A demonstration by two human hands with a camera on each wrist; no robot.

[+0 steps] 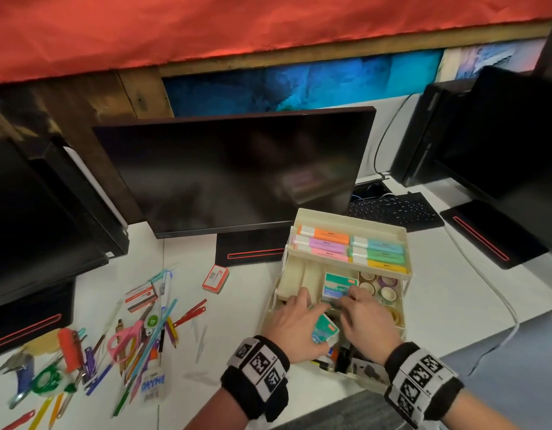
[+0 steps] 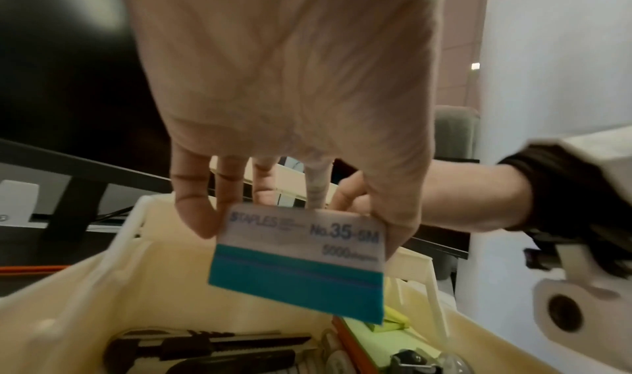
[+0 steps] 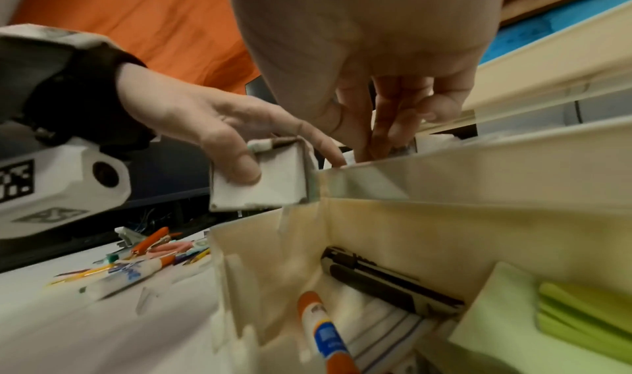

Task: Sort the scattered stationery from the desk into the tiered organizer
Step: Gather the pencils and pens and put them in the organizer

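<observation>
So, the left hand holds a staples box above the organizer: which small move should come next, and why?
Probably lower the staples box held by the left hand into the middle tier beside the teal boxes that the right hand is arranging, since like items already sit there.

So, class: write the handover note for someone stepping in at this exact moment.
Left hand: holds a teal staples box over the tiered organizer.
Right hand: fingers reach into the middle tier by another staples box; grip unclear.
Done: highlighters fill the top tier, tape rolls sit in the middle, a glue stick lies at the bottom.
Left: the pens, pencils and pink scissors on the desk, plus two red-and-white boxes.
</observation>
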